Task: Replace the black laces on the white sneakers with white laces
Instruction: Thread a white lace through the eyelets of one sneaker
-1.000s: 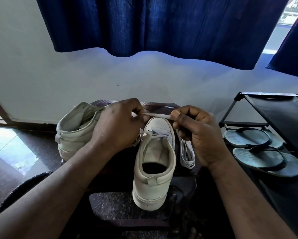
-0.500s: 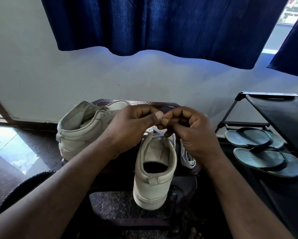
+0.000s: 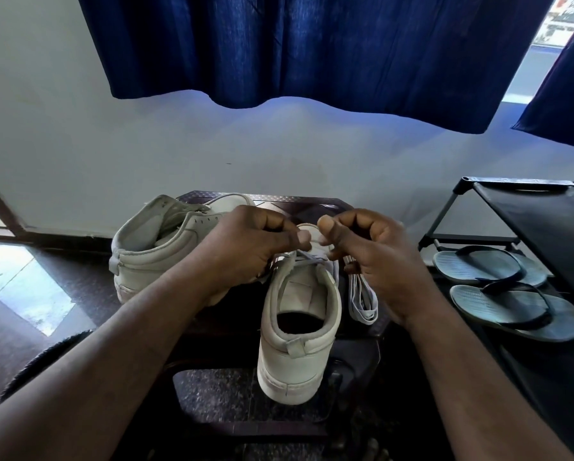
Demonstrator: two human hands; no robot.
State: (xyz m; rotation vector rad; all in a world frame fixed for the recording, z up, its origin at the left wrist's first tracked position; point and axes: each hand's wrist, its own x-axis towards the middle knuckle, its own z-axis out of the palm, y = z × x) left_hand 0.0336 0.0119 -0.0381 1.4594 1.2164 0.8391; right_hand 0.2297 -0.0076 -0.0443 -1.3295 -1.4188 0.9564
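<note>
Head view: a near sneaker (image 3: 298, 331) stands upright on a dark counter (image 3: 279, 198), heel toward the camera and toe toward the wall. A white lace (image 3: 307, 258) crosses its upper eyelets, just above the tongue.

- **Left hand** (image 3: 245, 251): positioned over the left side of the near sneaker's lacing area. Its fingers (image 3: 300, 236) are curled, with the thumb pressed against the forefinger to pinch the white lace.
- **Right hand** (image 3: 375, 257): positioned over the right side of the same area. Its fingers (image 3: 327, 226) are curled and pinch the other part of the white lace. The thumb tips of the two hands are near each other, with a short run of lace visible between them.
- **Second sneaker** (image 3: 159, 247): lies tilted on its side at the left of the counter, just beside the left hand, with its opening toward the camera. Its eyelets are visible; whether a lace is fitted cannot be determined.
- **Spare white lace** (image 3: 362, 301): folded into a flat bundle and resting on the counter just beside the right wall of the near sneaker, below the right hand.

Surroundings: a black shoe rack (image 3: 528, 221) stands to the right and carries a pair of grey flip-flops (image 3: 488, 266). A blue curtain (image 3: 312, 51) hangs against the white wall behind the counter.
</note>
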